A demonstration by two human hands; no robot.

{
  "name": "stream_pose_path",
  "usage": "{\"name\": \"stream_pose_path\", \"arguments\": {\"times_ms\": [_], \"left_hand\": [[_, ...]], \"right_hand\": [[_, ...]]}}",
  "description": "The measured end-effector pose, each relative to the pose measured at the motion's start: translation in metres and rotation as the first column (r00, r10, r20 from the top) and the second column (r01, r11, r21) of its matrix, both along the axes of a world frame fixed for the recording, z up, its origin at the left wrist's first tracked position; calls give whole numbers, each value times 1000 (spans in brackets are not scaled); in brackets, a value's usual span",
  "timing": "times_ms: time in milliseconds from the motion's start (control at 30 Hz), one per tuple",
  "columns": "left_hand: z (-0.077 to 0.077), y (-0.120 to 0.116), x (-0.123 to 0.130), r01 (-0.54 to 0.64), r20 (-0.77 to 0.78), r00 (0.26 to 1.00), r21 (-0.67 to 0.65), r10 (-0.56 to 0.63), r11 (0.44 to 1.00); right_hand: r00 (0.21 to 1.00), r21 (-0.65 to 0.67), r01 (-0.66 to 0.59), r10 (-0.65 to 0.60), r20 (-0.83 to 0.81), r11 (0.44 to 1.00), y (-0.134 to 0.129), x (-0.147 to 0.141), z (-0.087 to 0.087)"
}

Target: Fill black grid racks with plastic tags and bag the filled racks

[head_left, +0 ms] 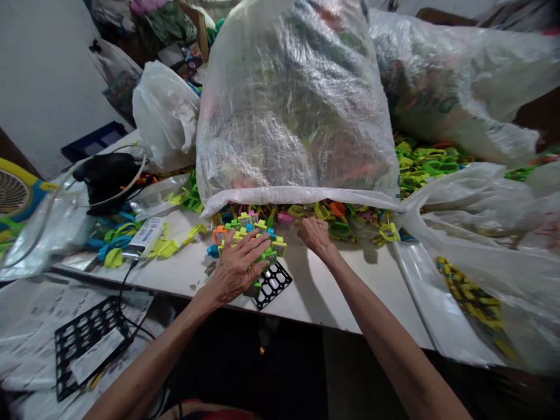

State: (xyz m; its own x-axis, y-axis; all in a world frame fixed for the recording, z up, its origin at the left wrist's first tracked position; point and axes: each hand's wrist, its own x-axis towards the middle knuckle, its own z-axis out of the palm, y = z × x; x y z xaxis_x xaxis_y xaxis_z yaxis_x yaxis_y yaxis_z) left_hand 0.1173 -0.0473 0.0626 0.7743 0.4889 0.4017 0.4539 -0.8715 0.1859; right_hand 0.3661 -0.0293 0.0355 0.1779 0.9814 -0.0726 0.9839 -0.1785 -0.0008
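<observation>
My left hand (pixel 240 265) lies over a cluster of small green, yellow, blue and orange plastic pieces that look like toy watches (pixel 245 224), its fingers stretched and a little apart. The cluster covers part of a black tray (pixel 275 286) with rows of holes, which reaches to the table's front edge. My right hand (pixel 315 235) is closed at the near edge of a loose heap of similar coloured pieces (pixel 339 226). What its curled fingers hold, if anything, is hidden. Just right of the heap's middle lies a yellow watch-like piece (pixel 388 232).
A large, full plastic bag (pixel 297 116) stands behind the heap. More bags (pixel 481 245) lie right. A white box (pixel 146 236) with a black cable rests on the left of the white table (pixel 363 286). Another black holed tray (pixel 87 344) lies on papers, lower left; a fan (pixel 17 189) stands far left.
</observation>
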Motion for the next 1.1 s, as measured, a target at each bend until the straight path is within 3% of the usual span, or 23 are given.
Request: {"name": "stream_pose_path", "arguments": {"times_ms": [67, 133, 200, 267, 300, 367, 433, 600, 667, 767, 867, 967, 1100], "left_hand": [[-2, -10, -6, 9, 30, 1000, 15, -9, 1000], [-8, -20, -9, 7, 26, 1000, 38, -8, 999], [-18, -24, -9, 1, 20, 1000, 69, -2, 998], [-27, -25, -9, 1, 31, 1000, 95, -4, 995], [-30, -24, -9, 5, 40, 999, 105, -10, 994], [-34, -21, -9, 18, 55, 998, 116, -25, 993], [-34, -20, -10, 23, 52, 998, 113, -29, 993], [-33, -20, -11, 8, 10, 1000, 77, -9, 997], [-33, -20, -11, 5, 19, 1000, 74, -7, 997], [-34, -20, -11, 18, 27, 999, 73, -20, 997], [-34, -19, -12, 24, 36, 999, 64, -26, 998], [-33, -20, -12, 16, 31, 999, 56, -18, 998], [-33, -20, -11, 18, 38, 999, 72, -21, 997]], "right_hand": [[983, 90, 131, -117, -141, 987, -28, -1, -11], [869, 120, 254, -171, -464, 960, -56, -5, -21], [593, 29, 296, -160, -789, 955, -79, -12, -31], [297, -84, 274, -167, -940, 958, -96, -23, -37], [199, -119, 268, -176, -964, 956, -101, -29, -39], [108, -148, 284, -185, -977, 947, -108, -41, -42], [99, -132, 322, -172, -980, 937, -110, -53, -44], [187, 22, 468, -75, -979, 884, -110, -78, -49], [186, 47, 510, -57, -981, 859, -108, -85, -50], [52, -20, 495, -53, -997, 869, -102, -94, -48], [-42, -88, 359, -78, -996, 929, -96, -99, -48], [41, -25, 237, -36, -998, 971, -92, -100, -51], [296, 129, 87, 98, -950, 988, -92, -99, -50]]}}
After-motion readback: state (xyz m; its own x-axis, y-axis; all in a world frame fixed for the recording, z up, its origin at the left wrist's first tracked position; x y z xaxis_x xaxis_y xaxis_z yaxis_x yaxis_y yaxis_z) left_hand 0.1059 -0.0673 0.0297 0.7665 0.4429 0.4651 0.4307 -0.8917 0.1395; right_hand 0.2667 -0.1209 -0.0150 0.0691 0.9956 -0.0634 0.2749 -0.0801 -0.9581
